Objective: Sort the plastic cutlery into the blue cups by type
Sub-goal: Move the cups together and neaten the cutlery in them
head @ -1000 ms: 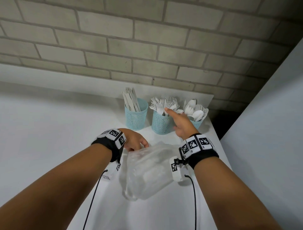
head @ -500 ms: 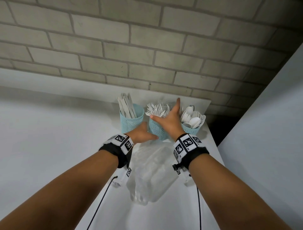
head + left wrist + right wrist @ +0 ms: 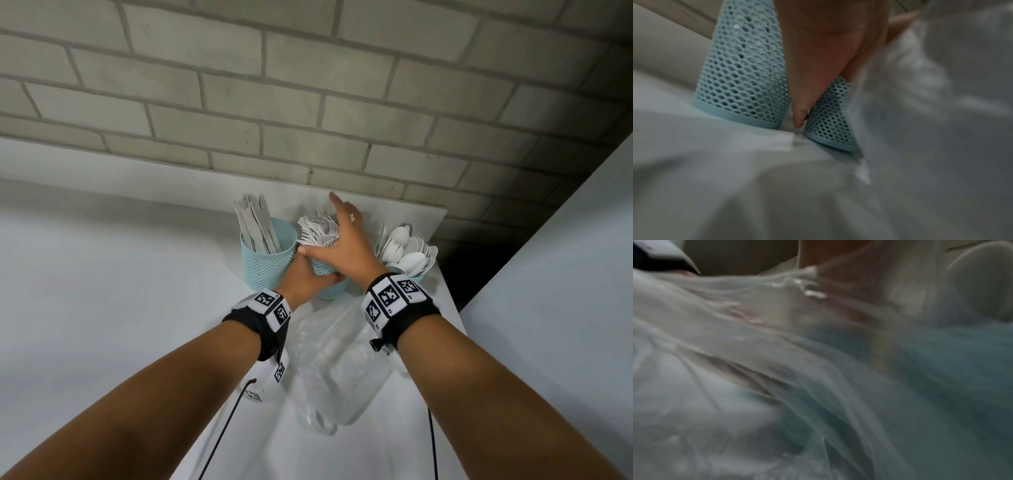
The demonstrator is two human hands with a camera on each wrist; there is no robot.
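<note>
Head cam looks down-fwd over both forearms at the blue cups by the wall; L wrist cam low, close on the same cups; R wrist cam pressed against blurry plastic bag

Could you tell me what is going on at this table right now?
A person is sorting plastic cutlery into three blue cups: knives left, forks middle, spoons right. The left hand holds the middle cup, while the right hand, fingers straight, rests over the forks. A clear bag lies in front.
</note>
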